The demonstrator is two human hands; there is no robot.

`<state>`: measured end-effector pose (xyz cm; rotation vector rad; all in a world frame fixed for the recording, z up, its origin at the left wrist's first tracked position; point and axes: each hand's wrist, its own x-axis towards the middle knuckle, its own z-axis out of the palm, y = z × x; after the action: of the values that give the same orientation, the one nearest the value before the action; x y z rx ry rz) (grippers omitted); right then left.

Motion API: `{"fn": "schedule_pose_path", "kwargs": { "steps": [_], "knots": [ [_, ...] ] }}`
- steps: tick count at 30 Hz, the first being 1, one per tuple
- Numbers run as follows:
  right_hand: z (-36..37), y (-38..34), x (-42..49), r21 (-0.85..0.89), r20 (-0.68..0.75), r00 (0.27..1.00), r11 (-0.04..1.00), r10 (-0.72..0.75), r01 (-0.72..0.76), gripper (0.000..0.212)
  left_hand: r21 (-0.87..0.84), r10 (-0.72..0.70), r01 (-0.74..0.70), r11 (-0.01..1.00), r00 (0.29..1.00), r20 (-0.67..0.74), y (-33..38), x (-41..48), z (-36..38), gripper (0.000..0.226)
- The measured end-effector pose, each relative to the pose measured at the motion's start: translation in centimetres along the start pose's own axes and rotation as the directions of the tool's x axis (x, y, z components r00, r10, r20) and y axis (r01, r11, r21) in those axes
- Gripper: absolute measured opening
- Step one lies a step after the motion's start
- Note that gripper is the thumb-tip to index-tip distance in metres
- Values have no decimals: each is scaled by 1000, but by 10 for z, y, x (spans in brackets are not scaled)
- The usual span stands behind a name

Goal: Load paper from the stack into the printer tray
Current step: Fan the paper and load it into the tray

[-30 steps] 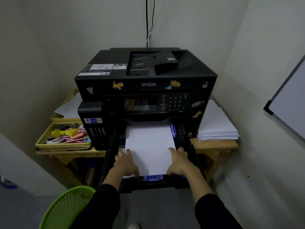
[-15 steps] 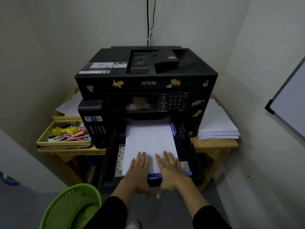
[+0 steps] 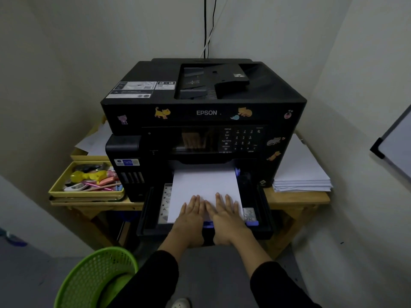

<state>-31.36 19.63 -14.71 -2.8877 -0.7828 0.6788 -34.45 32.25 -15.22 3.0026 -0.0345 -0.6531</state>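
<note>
A black Epson printer [image 3: 204, 112] stands on a wooden table. Its black paper tray [image 3: 264, 210] is pulled out toward me at the bottom front. White paper [image 3: 204, 183] lies flat in the tray, its far end under the printer body. My left hand [image 3: 191, 216] and my right hand [image 3: 226, 214] rest flat, palms down, side by side on the near end of the paper, fingers straight and pointing at the printer. A stack of white paper [image 3: 300, 174] sits on the table to the right of the printer.
A yellow tray [image 3: 89, 192] with pens and small items sits left of the printer, loose sheets behind it. A green mesh basket [image 3: 93, 278] stands on the floor at lower left. Walls close in on both sides; a whiteboard [image 3: 395, 147] hangs at right.
My hands went from gripping the paper's near corners to lying flat together on its middle. The paper has slid further into the tray.
</note>
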Motion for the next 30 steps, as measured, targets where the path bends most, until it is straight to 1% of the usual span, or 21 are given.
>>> {"fn": "schedule_pose_path", "kwargs": {
  "steps": [3, 6, 10, 12, 13, 14, 15, 16, 17, 18, 19, 20, 21, 22, 23, 24, 25, 26, 27, 28, 30],
  "knots": [
    [-4, 2, 8, -11, 3, 1000, 999, 30, -30, 103, 17, 1, -1, 1000, 1000, 3, 5, 10, -4, 98],
    [-3, 4, 8, 43, 6, 999, 998, 48, -48, 103, -9, -8, 8, 1000, 1000, 3, 7, 10, -6, 96],
    [-6, 4, 2, 119, 0, 996, 989, 88, -88, 108, -63, -96, 95, 994, 995, -18, 8, 2, -8, 102],
    [-13, 10, -3, 219, 37, 991, 967, 125, -131, 114, -144, -163, 160, 976, 987, -8, 6, -4, -13, 112],
    [-17, 15, -6, 301, 40, 989, 942, 142, -147, 114, -243, -190, 186, 952, 982, 4, 3, -7, -17, 117],
    [-21, 19, -8, 383, 9, 986, 910, 166, -157, 109, -370, -218, 207, 906, 976, 13, -1, -9, -22, 119],
    [-23, 23, -9, 451, -59, 976, 878, 212, -163, 100, -489, -257, 225, 843, 966, 2, -5, -12, -27, 116],
    [-24, 25, -11, 498, -147, 945, 847, 290, -183, 92, -574, -323, 246, 781, 946, -34, -10, -13, -29, 111],
    [-22, 26, -12, 529, -229, 890, 818, 395, -227, 85, -620, -417, 278, 734, 905, -88, -14, -15, -30, 106],
    [-19, 26, -13, 557, -278, 814, 776, 510, -295, 82, -645, -526, 325, 692, 838, -142, -16, -16, -27, 104],
    [-15, 25, -15, 593, -285, 736, 716, 615, -368, 81, -675, -638, 379, 633, 749, -178, -17, -17, -22, 106],
    [-10, 23, -16, 637, -256, 669, 642, 698, -426, 81, -728, -742, 422, 540, 646, -177, -16, -18, -16, 111],
    [-5, 20, -18, 681, -215, 619, 570, 756, -460, 83, -795, -832, 446, 411, 540, -127, -12, -19, -12, 118],
    [1, 17, -18, 718, -182, 580, 511, 794, -473, 85, -857, -895, 448, 254, 445, -33, -7, -21, -10, 126],
    [5, 14, -18, 752, -163, 550, 464, 819, -468, 88, -898, -923, 430, 95, 375, 82, -2, -24, -11, 134],
    [8, 11, -17, 793, -149, 521, 416, 841, -445, 91, -918, -923, 394, -45, 336, 189, 2, -26, -12, 139],
    [9, 8, -16, 840, -122, 494, 355, 861, -411, 94, -927, -909, 342, -154, 319, 269, 5, -26, -12, 142],
    [10, 4, -15, 885, -82, 472, 283, 878, -371, 98, -932, -894, 277, -232, 316, 316, 6, -25, -11, 143],
    [10, 0, -15, 920, -41, 458, 213, 888, -330, 101, -936, -881, 213, -281, 330, 340, 6, -24, -9, 143],
    [11, -3, -13, 945, -14, 449, 158, 894, -286, 102, -938, -868, 162, -307, 355, 346, 6, -22, -7, 143],
    [11, -7, -9, 977, 1, 440, 92, 898, -191, 104, -940, -850, 94, -329, 404, 338, 4, -18, -4, 146]
  ]
}}
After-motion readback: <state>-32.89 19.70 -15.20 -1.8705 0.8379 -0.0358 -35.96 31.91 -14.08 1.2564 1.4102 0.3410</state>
